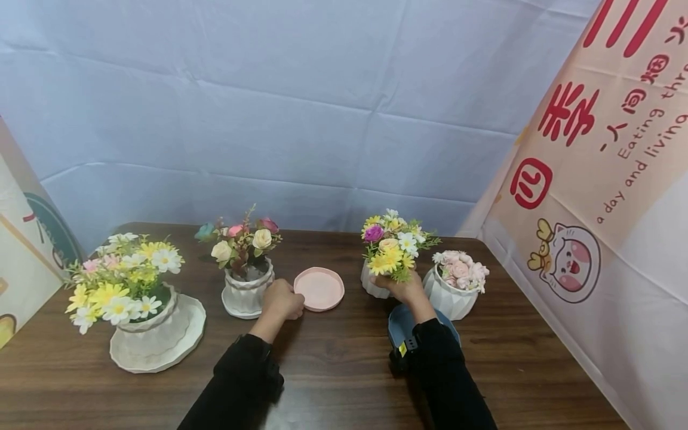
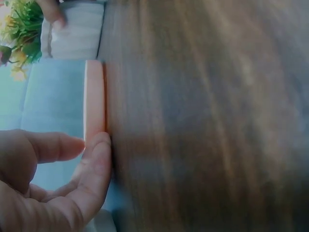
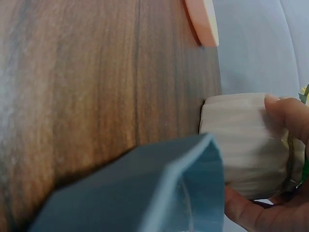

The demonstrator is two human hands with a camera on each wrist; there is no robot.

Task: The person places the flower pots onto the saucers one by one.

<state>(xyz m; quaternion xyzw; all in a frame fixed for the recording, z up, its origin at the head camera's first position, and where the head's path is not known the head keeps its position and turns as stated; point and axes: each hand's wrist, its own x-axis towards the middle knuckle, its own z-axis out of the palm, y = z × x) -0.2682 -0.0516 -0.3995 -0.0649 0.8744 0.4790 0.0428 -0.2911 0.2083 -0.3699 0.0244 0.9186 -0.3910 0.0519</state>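
Note:
My left hand pinches the near left edge of a shallow pink saucer, thumb at the rim and fingers along its side. In the left wrist view the saucer shows edge-on, right at the tabletop. My right hand grips a white ribbed flowerpot around its upper part, thumb on one side and fingers on the other. Yellow, white and purple flowers stand in this pot and cover part of the hand. Below the right wrist lies a blue dish, partly hidden by the forearm.
Close on the right stands a white pot of pale pink flowers. Beside my left hand, a white pot of roses sits on a white saucer. Far left, a larger white pot of daisies rests on a white plate. Cloth hangs behind the table.

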